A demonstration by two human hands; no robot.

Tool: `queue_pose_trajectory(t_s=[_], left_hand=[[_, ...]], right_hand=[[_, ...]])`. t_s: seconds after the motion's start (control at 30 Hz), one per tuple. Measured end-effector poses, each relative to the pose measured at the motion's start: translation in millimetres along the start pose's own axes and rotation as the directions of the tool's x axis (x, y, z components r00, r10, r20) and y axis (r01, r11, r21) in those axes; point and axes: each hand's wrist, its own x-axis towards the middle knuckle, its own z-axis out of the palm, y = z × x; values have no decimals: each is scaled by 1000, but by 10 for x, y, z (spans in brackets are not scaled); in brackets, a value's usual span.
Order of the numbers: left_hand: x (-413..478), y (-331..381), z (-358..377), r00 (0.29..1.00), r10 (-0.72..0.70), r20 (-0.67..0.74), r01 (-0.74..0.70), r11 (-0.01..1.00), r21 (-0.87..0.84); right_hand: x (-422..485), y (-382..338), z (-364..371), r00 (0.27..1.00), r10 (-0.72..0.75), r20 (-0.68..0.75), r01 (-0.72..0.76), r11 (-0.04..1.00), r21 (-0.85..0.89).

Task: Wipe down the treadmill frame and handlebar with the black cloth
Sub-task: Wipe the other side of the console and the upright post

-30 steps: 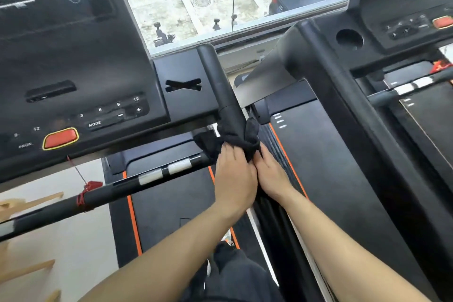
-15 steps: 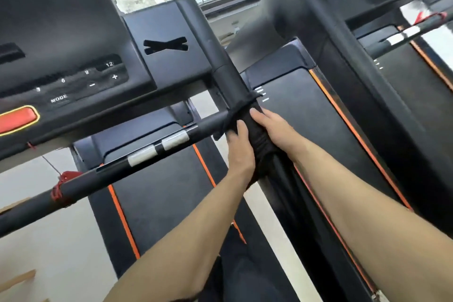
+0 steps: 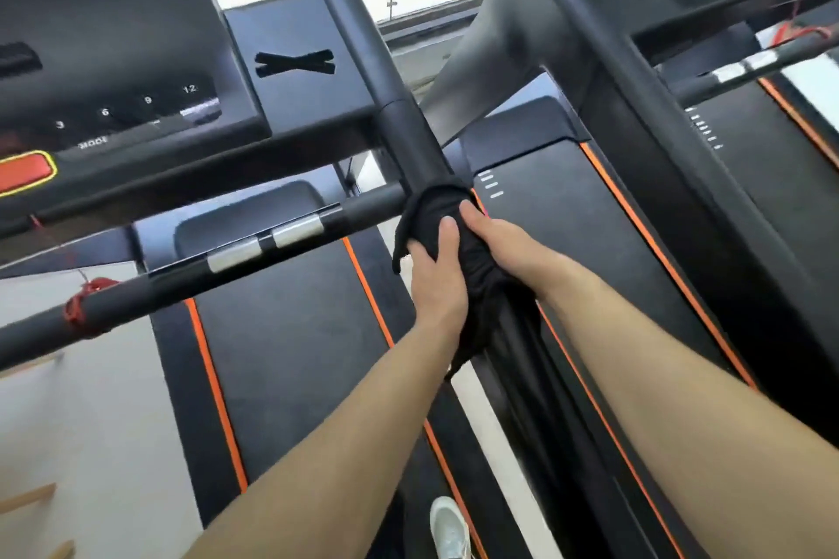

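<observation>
The black cloth [image 3: 467, 250] is wrapped around the treadmill's right side rail [image 3: 404, 132], just below where the crosswise handlebar [image 3: 190, 277] meets it. My left hand [image 3: 438, 275] grips the cloth from the left side, fingers curled over it. My right hand [image 3: 499, 241] grips it from the right, fingertips near the cloth's upper edge. Both hands squeeze the cloth against the rail. The rail section under the cloth is hidden. A loose end of cloth hangs below my hands.
The console [image 3: 113, 118] with a red button [image 3: 25, 170] sits upper left. The running belt [image 3: 295, 354] with orange edges lies below. A second treadmill [image 3: 681, 150] stands close on the right. A white shoe [image 3: 447, 527] shows at the bottom. A window is beyond.
Both hands have slid the cloth a short way down the side rail from the joint, and the camera has tilted lower and closer. The grip on the cloth is unchanged.
</observation>
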Motion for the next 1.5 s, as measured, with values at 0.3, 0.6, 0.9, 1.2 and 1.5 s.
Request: queue_pose_trajectory(t_s=[0.3, 0.6, 0.9, 1.2, 1.5], left_hand=[[-191, -531, 17, 999, -4, 34, 5, 999, -52], [-58, -255, 38, 998, 68, -9, -68, 998, 0], [-299, -708, 138, 991, 93, -94, -103, 989, -108], [-752, -883, 258, 992, 35, -121, -50, 991, -121], [-1447, -1542, 409, 928, 317, -194, -314, 948, 46]], right_hand=[[-541, 654, -106, 984, -61, 166, 12, 959, 284], [-332, 400, -74, 996, 1, 88, -5, 999, 43], [-479, 777, -27, 985, -133, 109, 103, 963, 251], [-840, 927, -5, 996, -63, -55, 61, 997, -45], [-1608, 1675, -41, 968, -216, -130, 183, 957, -224]])
